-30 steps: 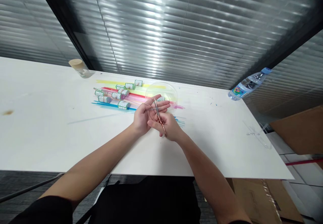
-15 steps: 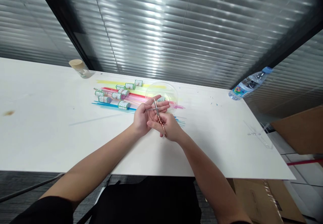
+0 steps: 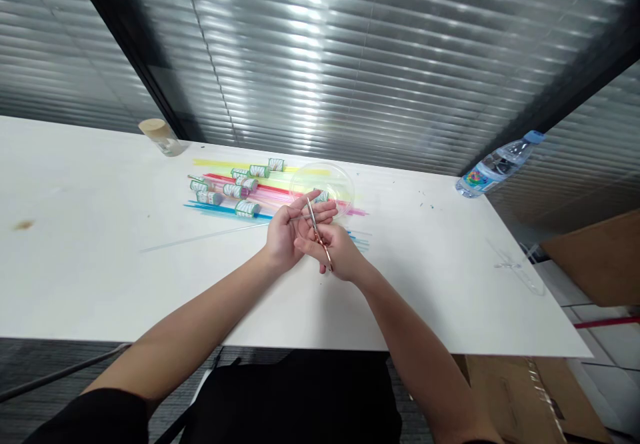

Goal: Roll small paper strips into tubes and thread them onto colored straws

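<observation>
My left hand [image 3: 283, 239] is palm up over the white table, thumb pinching one thin, pale clear stick [image 3: 205, 236]. The stick's long end stretches out to the left, just above or on the tabletop. In my right hand [image 3: 341, 255] is a pair of scissors [image 3: 315, 221] with copper-coloured handles. Their blades point up and away, crossing the stick's short end near the left fingers. Whether the blades touch the stick I cannot tell. Behind the hands lie bundles of coloured sticks, including a blue bundle [image 3: 265, 216], with paper labels [image 3: 247, 209] around them.
A round clear plastic dish [image 3: 345, 174] rests among the bundles. A jar with a tan lid [image 3: 154, 126] stands far left, and a water bottle [image 3: 493, 169] lies at the back right. Clear looped pieces [image 3: 520, 274] lie near the right edge, with cardboard boxes [image 3: 505, 391] below.
The hands, stick and scissors keep nearly the same pose. The whole view has shifted very slightly, and nothing has been let go.
</observation>
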Tool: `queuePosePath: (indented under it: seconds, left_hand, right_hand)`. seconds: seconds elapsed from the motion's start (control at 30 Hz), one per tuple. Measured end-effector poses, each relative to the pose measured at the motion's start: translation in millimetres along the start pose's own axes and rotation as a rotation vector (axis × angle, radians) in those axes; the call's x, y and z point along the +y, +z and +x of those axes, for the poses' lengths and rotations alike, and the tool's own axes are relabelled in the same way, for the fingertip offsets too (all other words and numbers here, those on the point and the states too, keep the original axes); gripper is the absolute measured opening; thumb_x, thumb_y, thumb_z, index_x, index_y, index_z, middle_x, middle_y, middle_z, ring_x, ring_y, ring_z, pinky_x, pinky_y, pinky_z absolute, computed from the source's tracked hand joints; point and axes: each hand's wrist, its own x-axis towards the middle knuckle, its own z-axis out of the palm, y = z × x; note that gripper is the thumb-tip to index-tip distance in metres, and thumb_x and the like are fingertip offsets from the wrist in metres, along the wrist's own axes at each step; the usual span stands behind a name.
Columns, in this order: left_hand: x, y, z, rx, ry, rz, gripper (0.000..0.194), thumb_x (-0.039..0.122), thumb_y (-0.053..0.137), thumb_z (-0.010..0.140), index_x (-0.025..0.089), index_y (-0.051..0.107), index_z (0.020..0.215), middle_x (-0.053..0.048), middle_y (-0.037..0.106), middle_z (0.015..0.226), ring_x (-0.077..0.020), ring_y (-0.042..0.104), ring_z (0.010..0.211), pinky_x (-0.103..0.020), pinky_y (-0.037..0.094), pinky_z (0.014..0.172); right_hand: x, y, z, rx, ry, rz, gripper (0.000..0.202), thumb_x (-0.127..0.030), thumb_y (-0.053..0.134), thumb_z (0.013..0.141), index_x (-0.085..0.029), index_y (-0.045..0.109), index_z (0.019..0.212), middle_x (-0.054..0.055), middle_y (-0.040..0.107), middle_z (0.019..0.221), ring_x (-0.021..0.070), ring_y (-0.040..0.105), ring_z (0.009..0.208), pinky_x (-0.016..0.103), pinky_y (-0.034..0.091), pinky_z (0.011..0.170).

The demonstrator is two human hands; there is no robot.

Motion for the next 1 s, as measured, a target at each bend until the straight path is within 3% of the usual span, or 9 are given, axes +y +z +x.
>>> queuePosePath:
  seconds: [0.6, 1.0]
  left_hand:
    - [-3.6, -5.8, 1.4, 0.008, 0.003, 0.011, 0.061, 0.021, 0.043, 0.076, 0.007, 0.048, 0.135, -0.015, 0.072, 0.107, -0.0289, 0.067, 0.108, -0.047, 0.052, 0.097]
    - [-0.1, -0.5, -0.3, 0.083, -0.004, -0.027, 0.058, 0.021, 0.040, 0.078, 0.004, 0.051, 0.132, -0.017, 0.070, 0.113, -0.0291, 0.064, 0.115, -0.047, 0.049, 0.103]
  right_hand:
    - [0.4, 0.4, 0.1, 0.014, 0.026, -0.028, 0.046, -0.050, 0.074, 0.073, -0.020, 0.042, 0.061, -0.009, 0.044, 0.049, 0.0066, 0.044, 0.035, 0.022, 0.035, 0.037]
    - [-1.3, -1.2, -0.3, 0.002, 0.027, -0.004, 0.041, -0.047, 0.074, 0.074, -0.019, 0.046, 0.063, -0.009, 0.042, 0.049, 0.0078, 0.048, 0.035, 0.021, 0.034, 0.038]
